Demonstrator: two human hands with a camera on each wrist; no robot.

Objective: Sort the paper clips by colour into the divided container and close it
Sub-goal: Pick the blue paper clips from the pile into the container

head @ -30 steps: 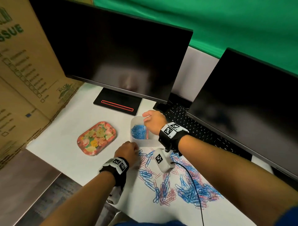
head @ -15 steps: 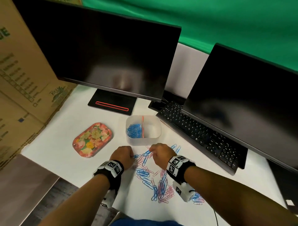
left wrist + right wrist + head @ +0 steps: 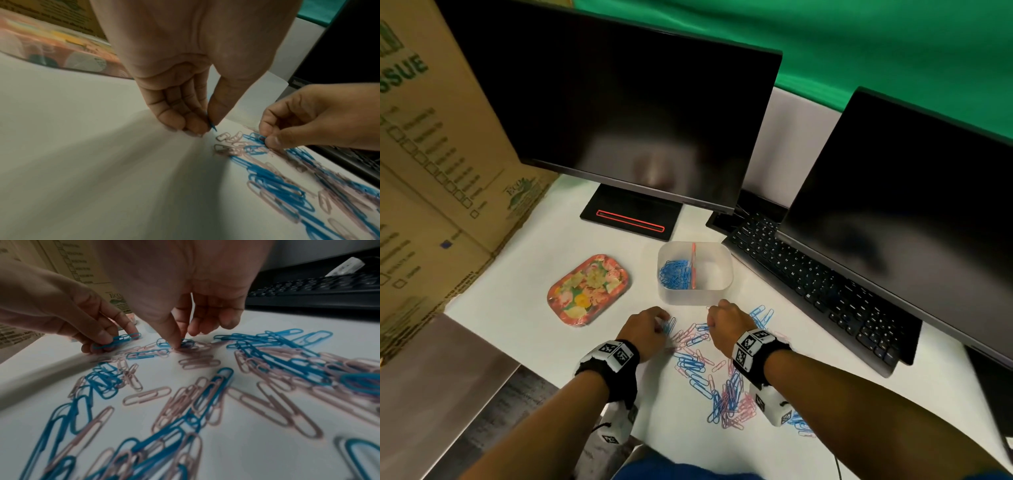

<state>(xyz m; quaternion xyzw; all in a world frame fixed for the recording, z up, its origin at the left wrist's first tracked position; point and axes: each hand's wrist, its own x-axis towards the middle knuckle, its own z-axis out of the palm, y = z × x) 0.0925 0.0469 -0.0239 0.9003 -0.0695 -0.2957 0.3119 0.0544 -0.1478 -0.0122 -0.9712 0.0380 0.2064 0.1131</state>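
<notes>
A translucent divided container [image 3: 724, 274] stands open on the white desk, with blue clips [image 3: 674, 274] in its left compartment; the right compartment looks bare. Blue and pink paper clips [image 3: 709, 377] lie scattered in front of it. My left hand [image 3: 662, 322] is at the pile's left edge, pinching a few blue clips [image 3: 116, 339] between thumb and fingers [image 3: 197, 126]. My right hand [image 3: 714, 310] is just right of it, thumb and forefinger pinching a blue clip [image 3: 186, 342] that lies on the desk. The floral lid [image 3: 588, 289] lies left of the container.
Two dark monitors [image 3: 619, 113] stand behind, and a black keyboard [image 3: 818, 284] runs along the right, close to the container and the clips. A cardboard box [image 3: 431, 154] walls off the left. The desk's front-left edge [image 3: 517, 346] is near my left wrist.
My right hand has come back from over the container down to the pile and taken hold of a blue clip. The left hand stayed at the pile's left edge.
</notes>
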